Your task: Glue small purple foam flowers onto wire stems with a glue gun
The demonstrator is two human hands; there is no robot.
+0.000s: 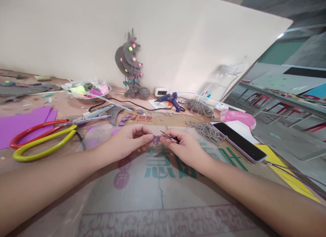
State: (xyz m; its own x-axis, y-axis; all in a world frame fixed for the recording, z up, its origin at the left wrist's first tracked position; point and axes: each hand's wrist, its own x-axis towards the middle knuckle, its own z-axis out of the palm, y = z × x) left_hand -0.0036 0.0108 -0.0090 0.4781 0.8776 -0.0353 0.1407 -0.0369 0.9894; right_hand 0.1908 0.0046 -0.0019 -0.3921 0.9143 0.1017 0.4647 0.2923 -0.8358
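My left hand [132,138] pinches a small purple glittery foam piece [156,140] just above the cardboard-covered table [158,196]. Its fingers are closed on the piece's left side. My right hand [184,147] is closed around a small pair of scissors [166,135], whose thin metal blades point left and touch the purple piece. The two hands meet at the middle of the view, with both forearms resting low over the table.
Large red and yellow scissors [43,137] lie at left beside purple foam sheets [20,123]. A phone [239,142], grey cord [207,130], blue glue gun [171,100], metal bowl [88,91] and a grey moon-shaped hanging craft [129,60] stand behind.
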